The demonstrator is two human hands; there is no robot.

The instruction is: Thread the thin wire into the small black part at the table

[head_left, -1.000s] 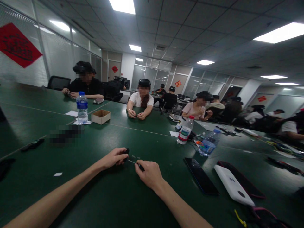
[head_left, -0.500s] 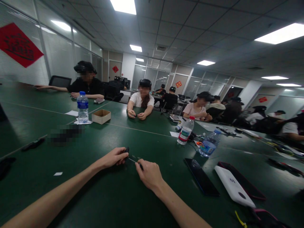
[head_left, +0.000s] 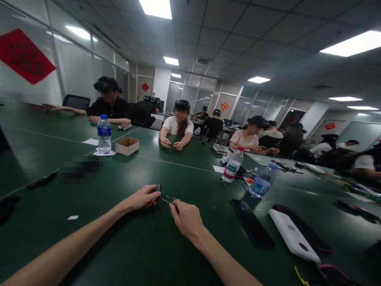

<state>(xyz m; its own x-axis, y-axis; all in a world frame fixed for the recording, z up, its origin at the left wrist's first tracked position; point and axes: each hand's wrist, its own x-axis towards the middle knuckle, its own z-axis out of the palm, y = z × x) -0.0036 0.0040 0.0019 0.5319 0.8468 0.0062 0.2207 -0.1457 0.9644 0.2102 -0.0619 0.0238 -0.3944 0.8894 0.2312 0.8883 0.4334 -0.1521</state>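
Observation:
Near the middle of the green table, my left hand [head_left: 149, 196] is closed around a small dark block-like part [head_left: 158, 188], whose kind I cannot make out. My right hand [head_left: 188, 218] grips a screwdriver by its dark handle, mostly hidden in the fingers. The screwdriver's thin metal shaft [head_left: 165, 200] points left towards the dark part; whether the tip touches it I cannot tell. Several tiny bits [head_left: 169, 197] lie on the table just beyond the shaft.
To my right lie a black phone [head_left: 253, 223], a white power bank [head_left: 294, 235] and two water bottles [head_left: 233, 165]. A small open cardboard box [head_left: 127, 147] and a blue-capped bottle [head_left: 104, 135] stand ahead on the left. People sit around the green table [head_left: 143, 246].
The dark part in my left hand has turned slightly. My right hand stays nearly still with the screwdriver. A person at the right has moved a hand outward.

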